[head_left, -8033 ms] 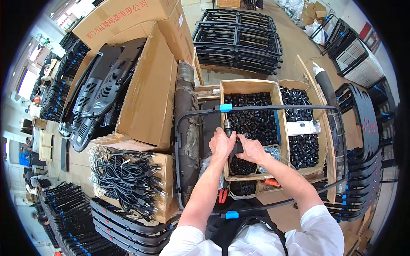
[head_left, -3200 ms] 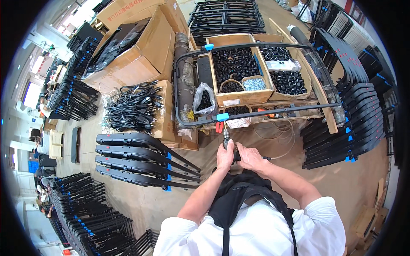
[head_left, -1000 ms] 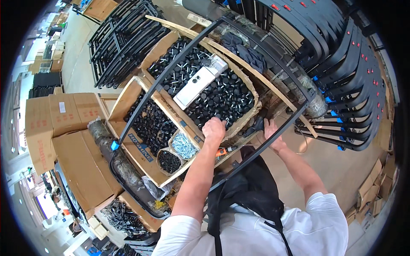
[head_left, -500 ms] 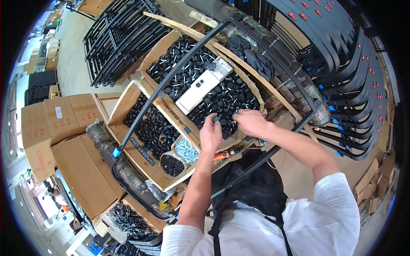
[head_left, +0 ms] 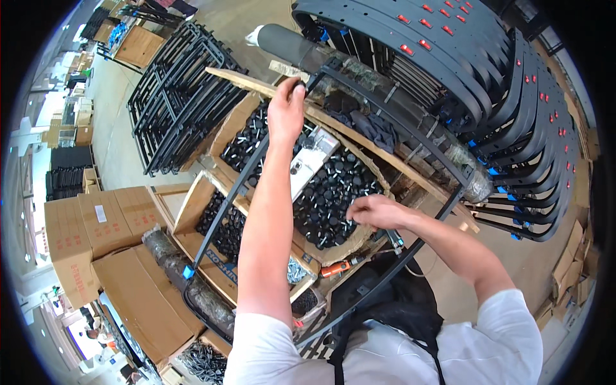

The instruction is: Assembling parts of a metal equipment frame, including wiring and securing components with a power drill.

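My left hand (head_left: 285,119) reaches to the far corner of a black metal frame (head_left: 385,96). Its thumb and fingers pinch a small black round-headed stud foot, mostly hidden, against the frame's end. Closer in, my right hand (head_left: 377,212) hangs over a cardboard box (head_left: 346,250) full of black round-headed stud feet (head_left: 330,199) with silver threads. Its fingers are curled together at the edge of the pile; what they hold, if anything, is hidden. A white rectangular case (head_left: 311,163) lies on the pile, partly behind my left forearm. The frame spans the boxes and my lap side.
An orange-bodied tool (head_left: 335,268) lies by the near edge of the boxes, beside silver screws (head_left: 296,272). A wooden strip (head_left: 398,163) crosses behind. Curved black panels (head_left: 410,38) stand stacked at right, black metal frames (head_left: 183,96) at far left, cartons (head_left: 138,298) at left.
My left hand has moved from over the box to the frame's far corner, carrying the dark stud foot. My right hand has shifted slightly nearer, staying over the pile. The view has tilted a little.
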Available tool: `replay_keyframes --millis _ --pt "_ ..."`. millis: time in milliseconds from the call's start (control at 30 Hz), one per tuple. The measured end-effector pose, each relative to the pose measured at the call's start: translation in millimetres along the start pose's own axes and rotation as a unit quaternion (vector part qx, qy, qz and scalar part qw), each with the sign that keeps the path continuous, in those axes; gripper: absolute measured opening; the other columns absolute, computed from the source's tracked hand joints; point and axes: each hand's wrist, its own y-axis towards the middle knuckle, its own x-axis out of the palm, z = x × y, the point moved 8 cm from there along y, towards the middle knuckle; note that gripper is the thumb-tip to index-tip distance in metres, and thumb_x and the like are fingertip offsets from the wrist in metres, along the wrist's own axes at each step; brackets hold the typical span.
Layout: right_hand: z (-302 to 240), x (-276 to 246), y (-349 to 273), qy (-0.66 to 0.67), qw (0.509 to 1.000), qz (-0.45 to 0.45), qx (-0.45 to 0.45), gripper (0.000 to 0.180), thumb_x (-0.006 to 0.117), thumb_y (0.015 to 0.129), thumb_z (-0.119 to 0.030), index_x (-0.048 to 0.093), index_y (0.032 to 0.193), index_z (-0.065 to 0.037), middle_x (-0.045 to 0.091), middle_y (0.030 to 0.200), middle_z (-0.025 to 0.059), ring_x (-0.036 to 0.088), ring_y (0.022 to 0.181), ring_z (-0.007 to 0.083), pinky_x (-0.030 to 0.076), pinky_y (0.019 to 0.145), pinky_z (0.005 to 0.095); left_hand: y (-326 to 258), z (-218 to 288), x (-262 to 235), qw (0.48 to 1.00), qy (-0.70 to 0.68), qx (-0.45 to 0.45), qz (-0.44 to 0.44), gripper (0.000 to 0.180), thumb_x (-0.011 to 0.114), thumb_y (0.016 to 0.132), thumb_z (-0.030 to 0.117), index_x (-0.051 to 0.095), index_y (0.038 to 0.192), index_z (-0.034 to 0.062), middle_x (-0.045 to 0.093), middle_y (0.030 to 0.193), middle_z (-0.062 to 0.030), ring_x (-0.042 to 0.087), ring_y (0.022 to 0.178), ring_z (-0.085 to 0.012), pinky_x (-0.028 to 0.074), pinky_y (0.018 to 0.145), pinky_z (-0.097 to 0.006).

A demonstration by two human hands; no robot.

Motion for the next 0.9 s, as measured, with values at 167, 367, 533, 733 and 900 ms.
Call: replay_keyframes --millis 167,367,533,733,900 --pt "-11 -39 -91 0.004 0.994 0.099 -0.045 0.032 0.075 0.092 -0.015 0.070 0.122 -0.006 0.071 0.098 0.0016 0.064 0.085 0.0096 0.054 0.079 0.0292 63 -35 38 0.997 -0.027 -0.010 -0.066 0.038 0.064 0.104 0.023 0.066 0.137 0.0043 0.075 0.126 -0.0155 0.071 0.115 -0.0250 0.052 0.103 -0.035" --pt "38 -61 -147 0.093 0.978 0.185 0.010 0.030 0.076 0.093 -0.014 0.071 0.122 -0.005 0.069 0.096 0.0019 0.062 0.084 0.0086 0.053 0.078 0.0293 73 -33 46 0.997 0.026 0.060 -0.039 0.038 0.065 0.104 0.024 0.067 0.136 0.0049 0.076 0.117 -0.0151 0.071 0.101 -0.0227 0.055 0.094 -0.036" --pt "36 -72 -174 0.143 0.961 0.236 0.020 0.028 0.073 0.095 -0.007 0.071 0.122 -0.004 0.066 0.092 0.0001 0.059 0.082 0.0077 0.051 0.075 0.0262 62 -20 59 0.989 0.060 0.113 -0.075 0.035 0.058 0.106 0.016 0.064 0.139 0.0076 0.072 0.126 -0.0162 0.069 0.114 -0.0263 0.051 0.103 -0.037" --pt "25 -96 -198 -0.051 0.929 0.359 -0.080 0.029 0.070 0.091 -0.001 0.068 0.120 -0.002 0.057 0.107 0.0045 0.061 0.090 0.0139 0.053 0.076 0.0287 65 -29 61 0.989 0.030 0.115 -0.092 0.036 0.056 0.103 0.017 0.067 0.137 0.0125 0.066 0.130 -0.0186 0.062 0.126 -0.0320 0.047 0.110 -0.039" --pt "18 -113 -218 -0.157 0.889 0.430 0.007 0.031 0.071 0.091 -0.006 0.067 0.122 -0.003 0.060 0.106 0.0096 0.062 0.087 0.0199 0.054 0.077 0.0346 71 -38 47 0.983 0.065 0.171 -0.033 0.030 0.064 0.105 0.021 0.071 0.133 0.0134 0.069 0.125 -0.0150 0.065 0.118 -0.0303 0.049 0.106 -0.039"
